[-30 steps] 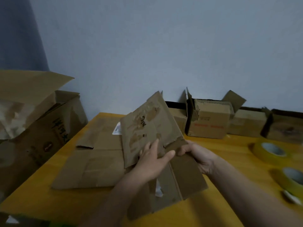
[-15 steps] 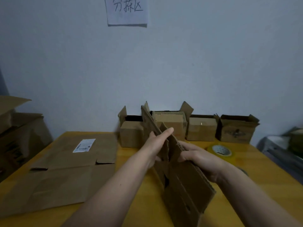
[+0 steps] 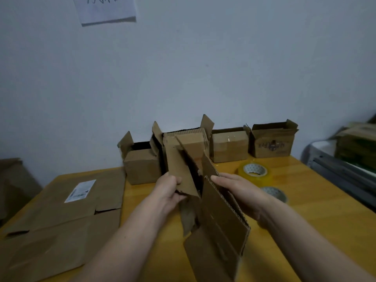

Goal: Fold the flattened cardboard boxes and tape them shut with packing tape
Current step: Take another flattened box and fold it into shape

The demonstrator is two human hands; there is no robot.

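Note:
I hold a small brown cardboard box (image 3: 221,218) above the middle of the yellow table (image 3: 317,216), partly spread into shape, its flaps sticking up and toward me. My left hand (image 3: 168,190) grips its left panel near the top. My right hand (image 3: 240,190) presses against its right panel from outside. Two rolls of packing tape lie to the right: a yellowish roll (image 3: 254,170) farther back and a second roll (image 3: 274,194) partly hidden behind my right wrist.
A large flattened box with a white label (image 3: 67,212) lies on the table's left. Several small open boxes (image 3: 230,145) line the wall at the back. A paper sign (image 3: 105,9) hangs on the wall. Stacked cardboard (image 3: 356,143) and a grey unit stand at right.
The box has been spread wider between my hands, and its left panel now stands apart from the right one. The camera view has swung right and tilted down slightly.

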